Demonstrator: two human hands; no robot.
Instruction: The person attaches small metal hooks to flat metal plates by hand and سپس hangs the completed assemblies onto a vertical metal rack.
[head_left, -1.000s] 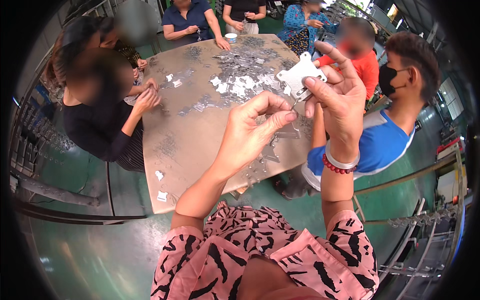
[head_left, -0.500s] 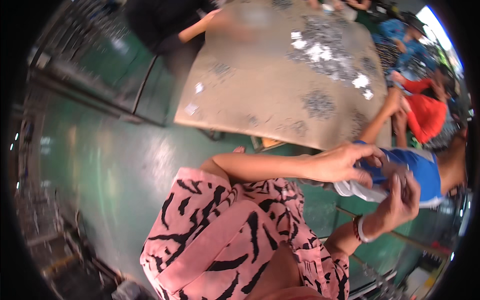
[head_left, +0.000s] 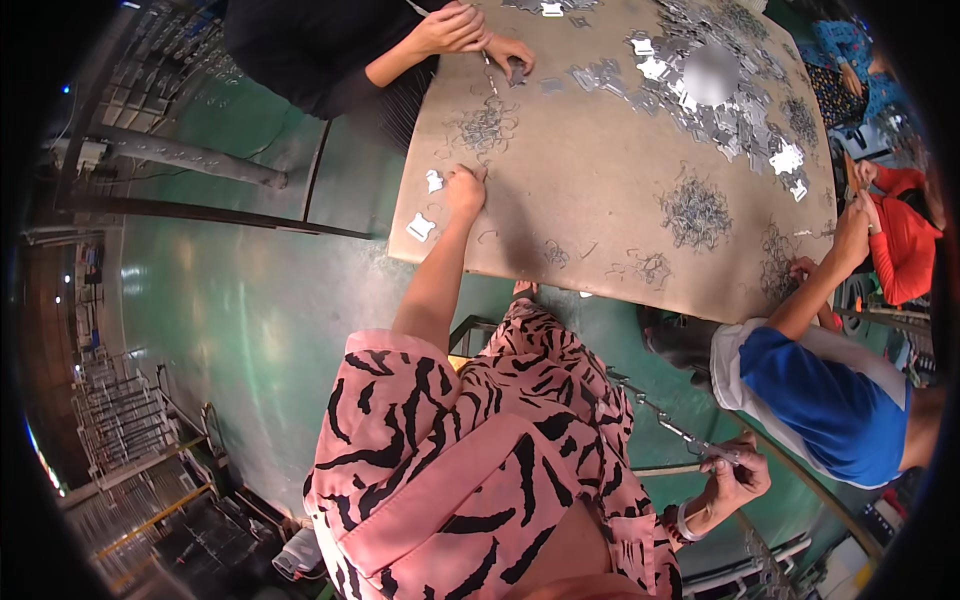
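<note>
Left hand [head_left: 465, 187] first: from the head camera it reaches out across the near edge of the tan table [head_left: 590, 200], fingers curled down narrow onto the board, pinching at something too small to make out — likely one of the little wire clips, though I cannot tell if it has one. Just beside it lie two small white tags [head_left: 427, 205], and a loose heap of wire clips [head_left: 485, 127] sits a bit further in. These pieces look light, thin and springy; I judge they will tangle and slide on the smooth board, so a fingertip pinch at one clip's bend should lift it free of the rest.

My right hand [head_left: 728, 478] hangs low beside my hip, well apart from the table, closed around a long thin metal rod [head_left: 672, 425] with clips strung along it — stiff, light, best held near its end as now.

Other people's hands [head_left: 470, 35] work at the far side by a big pile of flat metal pieces [head_left: 710, 80].
</note>
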